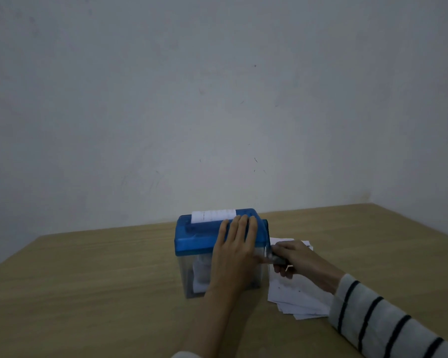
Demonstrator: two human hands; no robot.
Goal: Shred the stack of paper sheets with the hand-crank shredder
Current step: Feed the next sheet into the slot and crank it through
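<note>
A hand-crank shredder (199, 236) with a blue top and a clear bin stands mid-table. A white printed sheet (214, 215) sticks up a little out of its top slot. White shreds (201, 276) show through the bin wall. My left hand (237, 244) lies flat on the blue top with straight fingers, pressing it down. My right hand (291, 257) grips the dark crank handle (276, 259) at the shredder's right side. A loose stack of white paper sheets (298, 298) lies on the table to the right, partly under my right hand.
The wooden table (101, 293) meets a plain grey wall at the back and right. My right forearm wears a white sleeve with dark stripes (388, 321).
</note>
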